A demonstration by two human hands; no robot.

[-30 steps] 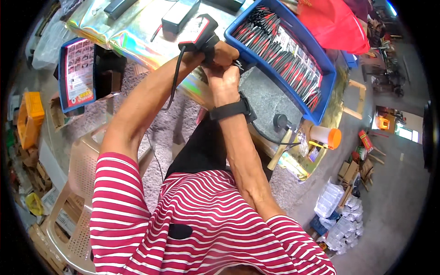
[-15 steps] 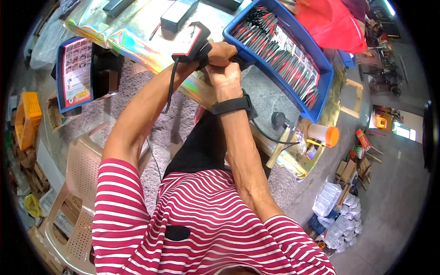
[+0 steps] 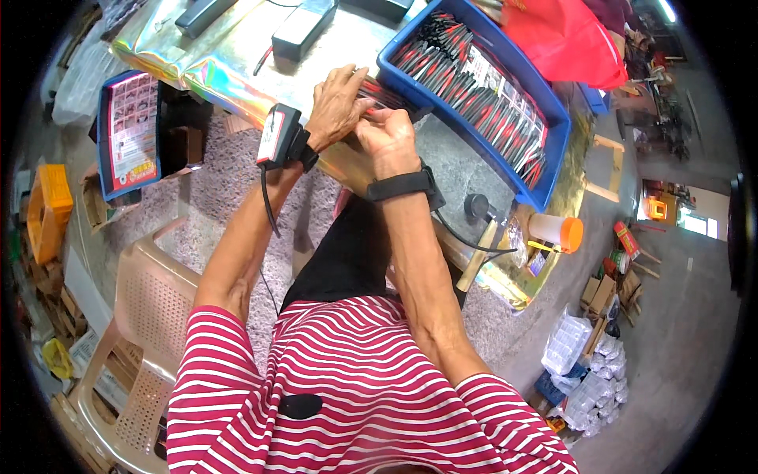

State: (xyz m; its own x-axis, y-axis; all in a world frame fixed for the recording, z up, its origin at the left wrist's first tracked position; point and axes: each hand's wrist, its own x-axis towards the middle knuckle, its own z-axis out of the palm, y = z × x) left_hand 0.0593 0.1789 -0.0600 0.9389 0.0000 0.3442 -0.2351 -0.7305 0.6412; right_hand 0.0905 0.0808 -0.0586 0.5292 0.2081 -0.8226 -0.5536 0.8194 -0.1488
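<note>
My right hand (image 3: pixel 387 134) is closed round a bundle of slim black-and-red pieces (image 3: pixel 385 95), held over the table's near edge. Their exact kind is too small to tell. Beside the bundle's left end is my left hand (image 3: pixel 338 107), its fingers stretched and apart, the tips close to the pieces; whether they touch is unclear. A blue bin (image 3: pixel 466 126) to the right of my hands holds many similar pieces standing in rows. A black-and-white device (image 3: pixel 279 136) with a cable is strapped to my left wrist, and a black band (image 3: pixel 399 186) circles the right.
A hammer with a wooden handle (image 3: pixel 480 257) and an orange-capped jar (image 3: pixel 546 229) are at the table's right corner. Black boxes (image 3: pixel 304 30) stand at the back, with red fabric (image 3: pixel 557 39) beyond the bin. A plastic chair (image 3: pixel 158 284) is at my left.
My left hand has drawn slightly left and turned, its bent fingers opening out. The bundle in my right hand now shows more plainly. The right hand has barely moved.
</note>
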